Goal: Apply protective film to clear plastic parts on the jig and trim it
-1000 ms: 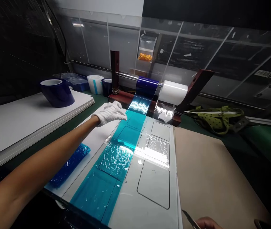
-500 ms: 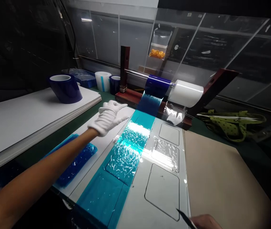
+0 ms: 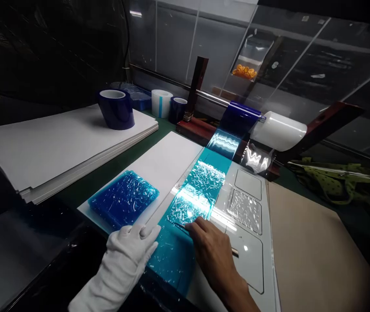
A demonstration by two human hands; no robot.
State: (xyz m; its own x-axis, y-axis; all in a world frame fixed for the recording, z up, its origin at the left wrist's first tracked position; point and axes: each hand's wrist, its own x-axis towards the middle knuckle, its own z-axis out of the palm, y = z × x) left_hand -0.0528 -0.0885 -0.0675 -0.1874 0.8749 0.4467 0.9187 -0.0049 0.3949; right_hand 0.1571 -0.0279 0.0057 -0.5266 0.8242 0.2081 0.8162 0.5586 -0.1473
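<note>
Our white-gloved left hand (image 3: 129, 251) has come back from the far end; fingers released, flat on the near edge of the teal film strip (image 3: 188, 216) w/ the grey template plate (image 3: 253, 260) beneath. Bare right hand (image 3: 215, 255) has moved in, fingers clenched on a thin blade (image 3: 180, 225) touching the film. Dark green table (image 3: 106, 167), clear acrylic screen (image 3: 269, 52) behind.

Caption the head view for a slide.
Gloved left hand presses blue film strip flat on white template while bare right hand works a thin blade.
</note>
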